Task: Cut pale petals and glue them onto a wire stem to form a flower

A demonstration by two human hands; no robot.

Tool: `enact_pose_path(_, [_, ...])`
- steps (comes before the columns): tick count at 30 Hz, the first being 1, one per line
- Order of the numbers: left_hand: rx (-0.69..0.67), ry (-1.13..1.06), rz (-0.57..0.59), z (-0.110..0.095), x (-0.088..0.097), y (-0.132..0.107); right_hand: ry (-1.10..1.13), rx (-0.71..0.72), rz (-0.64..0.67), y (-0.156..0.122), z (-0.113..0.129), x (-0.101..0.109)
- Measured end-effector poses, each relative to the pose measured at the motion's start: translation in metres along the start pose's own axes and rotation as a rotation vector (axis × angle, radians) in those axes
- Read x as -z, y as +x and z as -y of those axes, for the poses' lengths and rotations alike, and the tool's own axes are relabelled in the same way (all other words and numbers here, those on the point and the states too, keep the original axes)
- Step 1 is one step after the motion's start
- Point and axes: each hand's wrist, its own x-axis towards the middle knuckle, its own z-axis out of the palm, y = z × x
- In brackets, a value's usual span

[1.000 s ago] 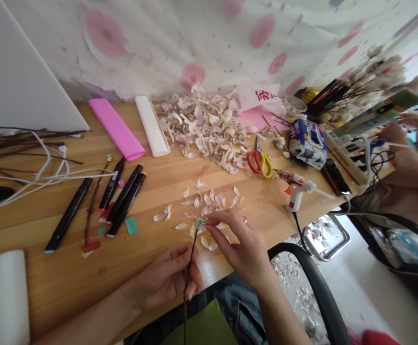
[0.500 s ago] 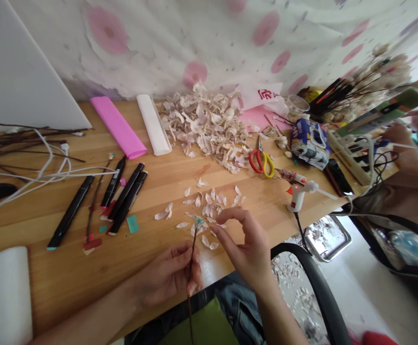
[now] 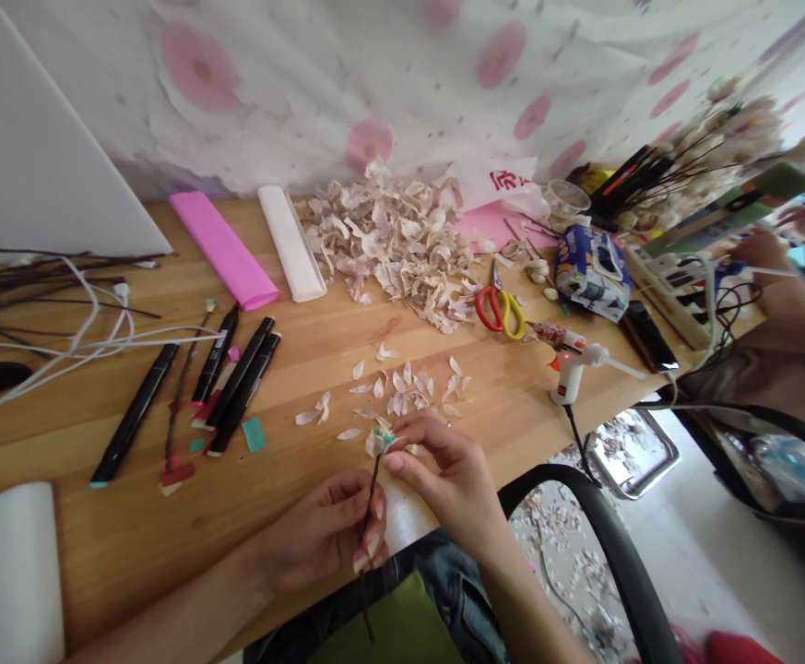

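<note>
My left hand is closed around a thin brown stem, which stands tilted near the table's front edge. At the stem's top sits a small flower head with pale petals and a teal centre. My right hand reaches in from the right, thumb and forefinger pinched at the flower head's right side. What lies between these fingertips is too small to make out, perhaps a petal's edge. Just beyond both hands, loose pale petals are scattered on the wooden table.
Behind lies a big petal heap, beside pink and white paper rolls. Scissors and a glue gun with a lit red light are at right. Black markers lie left. Another person's arm is far right.
My right hand has moved left and down onto the flower head, its fingertips now touching it. The left hand keeps hold of the stem, and the view has shifted slightly.
</note>
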Motion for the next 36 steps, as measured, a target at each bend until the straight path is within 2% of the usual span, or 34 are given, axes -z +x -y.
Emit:
enact_pose_path(8, [0.013, 0.017, 0.065, -0.0008, 0.0022, -0.0022, -0.029, 0.074, 0.028, 0.0014, -0.0028, 0.0025])
enact_pose_path(21, [0.004, -0.02, 0.07, 0.0027, 0.0042, -0.0029, -0.055, 0.105, 0.06, 0.0013, -0.0045, 0.0049])
enact_pose_path(26, [0.029, -0.048, 0.059, 0.0039, 0.0051, -0.0046, 0.023, 0.015, 0.047, -0.0013, -0.0059, 0.0009])
enact_pose_path(36, [0.076, -0.043, 0.12, 0.0, 0.0017, -0.0049, 0.258, -0.213, 0.194, 0.0028, -0.0052, -0.0004])
